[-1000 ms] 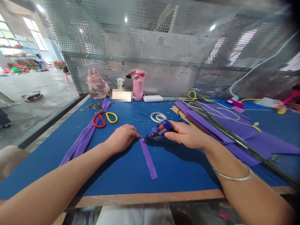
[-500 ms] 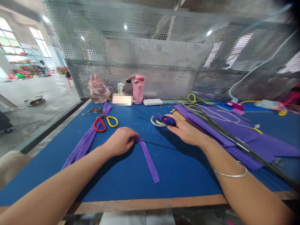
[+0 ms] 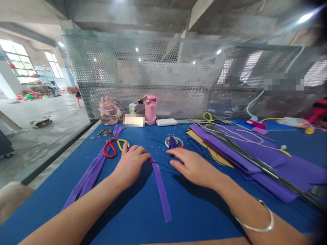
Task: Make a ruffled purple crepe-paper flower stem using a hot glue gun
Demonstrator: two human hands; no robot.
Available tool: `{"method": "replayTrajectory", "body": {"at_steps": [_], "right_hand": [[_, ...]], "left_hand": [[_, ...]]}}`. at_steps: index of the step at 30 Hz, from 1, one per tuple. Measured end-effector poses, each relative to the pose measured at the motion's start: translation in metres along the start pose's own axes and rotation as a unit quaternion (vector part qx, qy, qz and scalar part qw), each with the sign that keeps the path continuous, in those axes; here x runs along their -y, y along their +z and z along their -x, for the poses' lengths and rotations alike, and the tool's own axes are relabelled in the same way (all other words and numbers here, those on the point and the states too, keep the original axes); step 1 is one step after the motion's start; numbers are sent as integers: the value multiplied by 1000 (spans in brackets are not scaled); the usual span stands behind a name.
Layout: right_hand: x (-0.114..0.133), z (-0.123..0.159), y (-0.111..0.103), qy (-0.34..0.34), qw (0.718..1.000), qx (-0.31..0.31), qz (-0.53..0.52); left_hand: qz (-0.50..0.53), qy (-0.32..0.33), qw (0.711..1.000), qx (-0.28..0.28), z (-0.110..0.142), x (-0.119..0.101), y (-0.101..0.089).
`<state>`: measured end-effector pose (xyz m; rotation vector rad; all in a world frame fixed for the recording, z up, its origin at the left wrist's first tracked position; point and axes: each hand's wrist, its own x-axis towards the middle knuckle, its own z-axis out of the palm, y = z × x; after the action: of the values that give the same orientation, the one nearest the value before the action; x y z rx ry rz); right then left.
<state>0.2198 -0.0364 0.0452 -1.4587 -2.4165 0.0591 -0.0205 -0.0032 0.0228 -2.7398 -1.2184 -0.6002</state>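
My left hand [image 3: 132, 164] is closed around the upper end of a narrow purple fabric strip [image 3: 161, 194], whose loose tail hangs down over the blue table mat. A thin dark wire [image 3: 166, 165] runs rightward from that held end; how the two join is hidden by my fingers. My right hand [image 3: 192, 167] is open, fingers apart and holding nothing, just in front of a blue tool with red parts, which looks like a glue gun [image 3: 172, 141]. The tool rests at a pale ring-shaped roll [image 3: 180, 140]. Red-and-yellow-handled scissors [image 3: 110, 149] lie beyond my left hand.
Purple strips [image 3: 89, 177] lie on the left. At right, dark wire stems [image 3: 255, 158] and a white cable cross purple sheets [image 3: 286, 183] beside cardboard [image 3: 212, 149]. A pink bottle [image 3: 151, 110], a clear jug [image 3: 108, 114] and a white power bank [image 3: 166, 122] stand along the back.
My right hand has let go of the blue tool and drawn back toward me, opening. My left hand keeps hold of the purple strip. The view has tipped upward.
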Motion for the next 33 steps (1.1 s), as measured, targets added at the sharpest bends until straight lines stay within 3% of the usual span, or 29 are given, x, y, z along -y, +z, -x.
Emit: {"method": "replayTrajectory", "body": {"at_steps": [2, 5, 7, 9, 10, 11, 14, 16, 19, 22, 24, 26, 29, 33], "right_hand": [[12, 4, 0, 0, 998, 52, -37], [17, 4, 5, 23, 996, 38, -77], [15, 3, 6, 47, 990, 1, -132], [14, 3, 5, 66, 979, -19, -189], [14, 3, 4, 69, 974, -20, -213], [15, 3, 3, 68, 970, -17, -231], [21, 4, 2, 53, 966, 4, -253], [24, 4, 4, 50, 968, 18, -247], [26, 6, 9, 38, 978, 15, -204], [28, 8, 16, -9, 992, -92, -80], [30, 10, 19, -67, 983, -172, 1], [33, 10, 21, -123, 970, -207, 35], [35, 10, 22, -156, 958, -241, -6], [34, 9, 25, -90, 950, -280, -105]], "left_hand": [[10, -4, 999, -32, 0, -2, -2], [51, -26, 987, -151, 1, -9, -2], [121, -60, 948, -289, 2, -16, -1], [266, -133, 876, -380, 2, -26, -1], [366, -180, 833, -375, 2, -32, 0], [470, -227, 785, -334, 2, -37, 0], [690, -310, 636, -151, -1, -46, 1], [736, -327, 582, -115, -3, -48, 2], [740, -345, 565, -119, -6, -45, 2], [740, -352, 563, -107, -7, -44, 3], [749, -348, 556, -98, -6, -45, 3], [759, -340, 548, -91, -5, -46, 2], [772, -324, 542, -80, -4, -48, 0], [781, -292, 548, -68, -3, -49, -3]]}}
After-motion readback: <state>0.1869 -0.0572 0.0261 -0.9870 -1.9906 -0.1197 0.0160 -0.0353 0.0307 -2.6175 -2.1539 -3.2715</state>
